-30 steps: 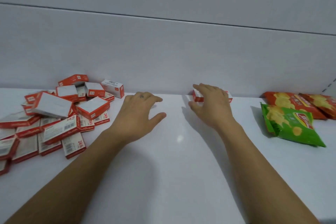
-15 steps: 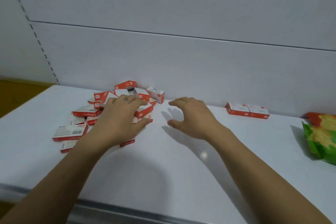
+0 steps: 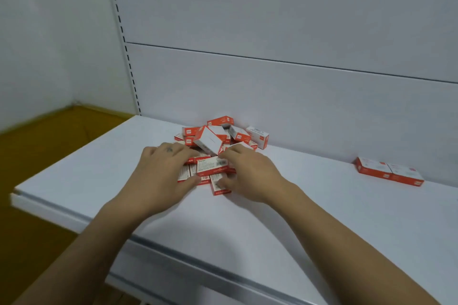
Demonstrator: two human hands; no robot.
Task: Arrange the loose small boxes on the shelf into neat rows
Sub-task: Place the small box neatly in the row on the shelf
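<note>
While both arms reach over the white shelf (image 3: pixel 86 176), I've got the left hand (image 3: pixel 161 176) resting on the left side of the messy pile of small boxes (image 3: pixel 215 138) by the back wall, fingers flat and loose. The right hand (image 3: pixel 247 176) covers the pile's right side with its fingers bent, though I honestly can't tell if it's gripping one. Far right, two boxes (image 3: pixel 389 172) sit side by side, touching.

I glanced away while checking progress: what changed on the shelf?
The right hand left the two lined-up boxes and moved left to the loose pile; the left hand moved onto it too. Whether either grips a box is unclear. The pair stays put.
</note>
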